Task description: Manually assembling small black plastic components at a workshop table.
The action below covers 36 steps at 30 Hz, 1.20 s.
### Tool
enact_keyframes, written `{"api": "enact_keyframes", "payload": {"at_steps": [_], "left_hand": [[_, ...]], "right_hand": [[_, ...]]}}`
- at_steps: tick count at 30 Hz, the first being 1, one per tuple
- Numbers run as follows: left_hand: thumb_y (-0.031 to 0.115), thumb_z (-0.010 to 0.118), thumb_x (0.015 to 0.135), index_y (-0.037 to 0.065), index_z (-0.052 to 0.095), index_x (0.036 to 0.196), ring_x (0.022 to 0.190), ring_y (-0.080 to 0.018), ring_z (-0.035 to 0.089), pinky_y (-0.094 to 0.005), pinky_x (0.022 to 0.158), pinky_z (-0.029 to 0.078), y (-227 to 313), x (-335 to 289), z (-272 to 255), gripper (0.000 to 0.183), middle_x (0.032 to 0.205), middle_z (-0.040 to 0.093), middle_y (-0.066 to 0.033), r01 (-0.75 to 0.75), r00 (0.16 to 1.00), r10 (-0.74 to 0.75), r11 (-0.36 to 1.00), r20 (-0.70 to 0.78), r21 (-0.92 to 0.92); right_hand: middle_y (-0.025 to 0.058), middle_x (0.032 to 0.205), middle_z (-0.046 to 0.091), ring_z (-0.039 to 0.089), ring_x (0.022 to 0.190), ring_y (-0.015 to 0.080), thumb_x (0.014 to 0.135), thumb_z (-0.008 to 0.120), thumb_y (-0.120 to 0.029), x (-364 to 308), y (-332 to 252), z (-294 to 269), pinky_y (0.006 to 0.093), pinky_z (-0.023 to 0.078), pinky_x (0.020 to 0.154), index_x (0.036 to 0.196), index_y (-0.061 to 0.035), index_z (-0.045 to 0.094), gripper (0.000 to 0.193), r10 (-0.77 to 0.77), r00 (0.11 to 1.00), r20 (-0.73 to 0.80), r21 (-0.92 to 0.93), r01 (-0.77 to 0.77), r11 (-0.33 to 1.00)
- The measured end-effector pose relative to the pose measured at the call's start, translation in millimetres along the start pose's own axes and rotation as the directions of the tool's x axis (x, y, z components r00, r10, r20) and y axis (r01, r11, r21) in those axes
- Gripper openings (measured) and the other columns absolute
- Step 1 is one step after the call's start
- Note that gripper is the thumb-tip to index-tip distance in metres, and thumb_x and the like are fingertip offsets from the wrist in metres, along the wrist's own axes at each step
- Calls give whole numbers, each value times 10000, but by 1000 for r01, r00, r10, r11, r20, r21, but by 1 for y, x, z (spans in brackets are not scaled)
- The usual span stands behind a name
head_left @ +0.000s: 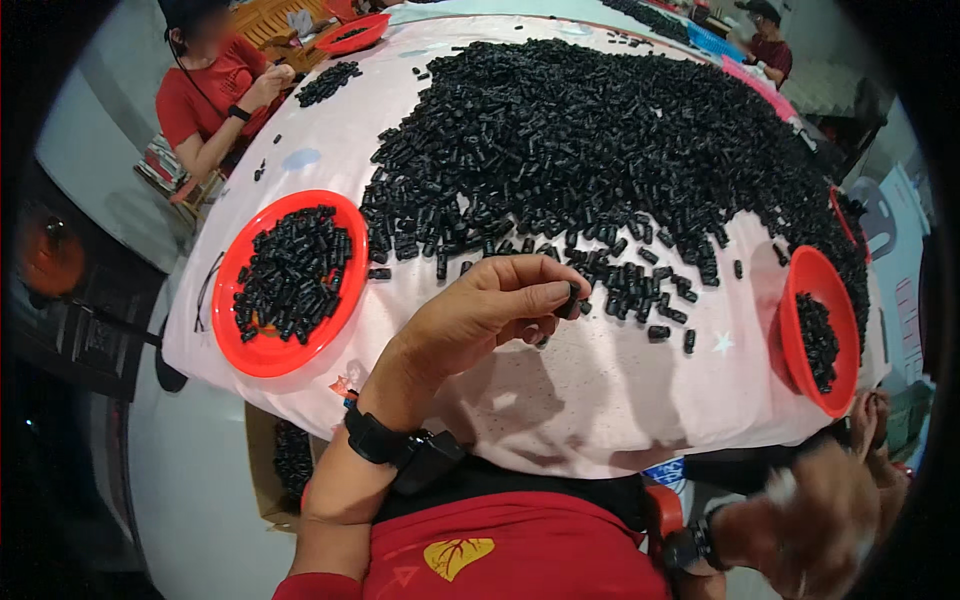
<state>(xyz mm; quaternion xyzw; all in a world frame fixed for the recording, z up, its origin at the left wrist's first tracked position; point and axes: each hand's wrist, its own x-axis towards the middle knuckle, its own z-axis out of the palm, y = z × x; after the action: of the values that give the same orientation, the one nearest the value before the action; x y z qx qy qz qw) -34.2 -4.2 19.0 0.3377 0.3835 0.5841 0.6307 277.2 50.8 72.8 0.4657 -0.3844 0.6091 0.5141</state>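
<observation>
My left hand is over the near part of the table, with thumb and forefinger pinching a small black cylindrical piece. Just beyond it lie several loose black pieces, at the near fringe of a large heap of black pieces. Down at the lower right, past the table's near edge, my right hand is smeared by motion. Its fingers cannot be made out, nor whether they hold anything.
A red basin of black pieces stands on the pink tablecloth at left; another red basin sits at the right edge. Below the table is a cardboard box. Co-workers sit at the far left and far right; someone's bare feet show at right.
</observation>
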Motion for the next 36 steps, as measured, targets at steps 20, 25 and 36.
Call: {"api": "enact_keyframes", "payload": {"at_steps": [20, 25, 36], "left_hand": [[169, 577, 941, 11, 575, 1178, 895, -112, 620, -265, 770, 518, -24, 9, 17, 285, 1034, 639, -55, 71, 985, -34, 973, 170, -219], [159, 578, 940, 6, 570, 1188, 886, -102, 622, -242, 772, 515, -24, 9, 20, 292, 1006, 644, -48, 68, 979, -21, 971, 205, -228], [154, 572, 944, 7, 576, 1185, 860, -84, 625, -226, 763, 513, -30, 11, 17, 282, 971, 652, -38, 71, 980, -24, 970, 199, -233]], "right_hand": [[95, 605, 593, 582, 500, 204, 694, 785, -467, -43, 104, -71, 301, 440, 462, 783, -38, 594, 478, 609, 596, -523, -846, -451, -285], [94, 558, 540, 546, 475, 223, 672, 763, -531, -47, 104, -74, 317, 420, 442, 711, -48, 530, 538, 585, 629, -512, -858, -400, -322], [85, 523, 508, 536, 459, 235, 673, 705, -593, -49, 102, -79, 327, 410, 426, 707, -61, 534, 560, 579, 663, -474, -876, -289, -387]]}}
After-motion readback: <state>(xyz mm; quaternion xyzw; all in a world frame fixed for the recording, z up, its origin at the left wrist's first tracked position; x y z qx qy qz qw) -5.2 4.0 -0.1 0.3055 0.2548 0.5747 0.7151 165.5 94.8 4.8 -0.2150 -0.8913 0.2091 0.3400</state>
